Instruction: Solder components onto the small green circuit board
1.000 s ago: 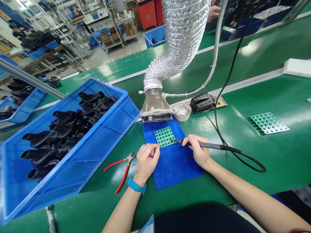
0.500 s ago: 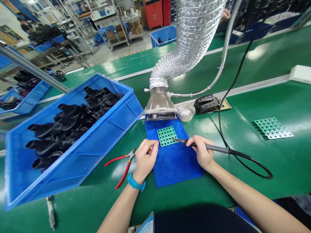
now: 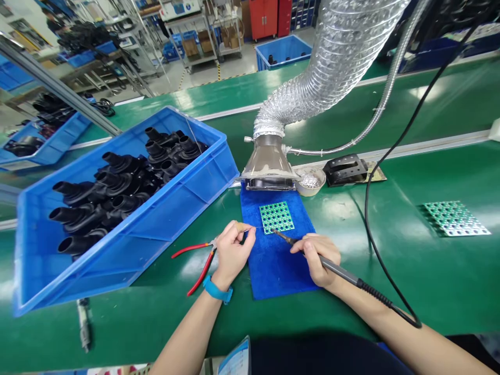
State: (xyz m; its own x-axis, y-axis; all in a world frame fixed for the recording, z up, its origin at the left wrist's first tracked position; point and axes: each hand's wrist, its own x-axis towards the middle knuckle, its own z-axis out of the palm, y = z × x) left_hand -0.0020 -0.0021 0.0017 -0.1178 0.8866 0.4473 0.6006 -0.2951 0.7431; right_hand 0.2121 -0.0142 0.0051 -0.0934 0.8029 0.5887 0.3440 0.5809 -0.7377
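Observation:
My right hand (image 3: 316, 259) grips a black-handled soldering iron (image 3: 338, 271), with its tip touching or just over the lower edge of a green perforated circuit board (image 3: 276, 217). The board lies flat on a blue felt mat (image 3: 278, 268). My left hand (image 3: 232, 255) pinches a thin solder wire (image 3: 250, 227), which runs from a small tan wrapping at the fingertips toward the board. Its far end is too fine to follow. Beside my left wrist, red-handled pliers (image 3: 200, 263) lie untouched.
A blue crate (image 3: 128, 247) of black rubber parts stands to the left. A metal fume hood (image 3: 269, 161) with silver ducting sits behind the mat, near a bowl of metal wool (image 3: 310, 180) and a black iron stand (image 3: 346, 170). Another circuit board (image 3: 453, 219) lies to the right.
The iron now slopes more steeply, its handle swung toward me, and my right hand sits lower. The whole view has shifted slightly, with the bench sliding right and down.

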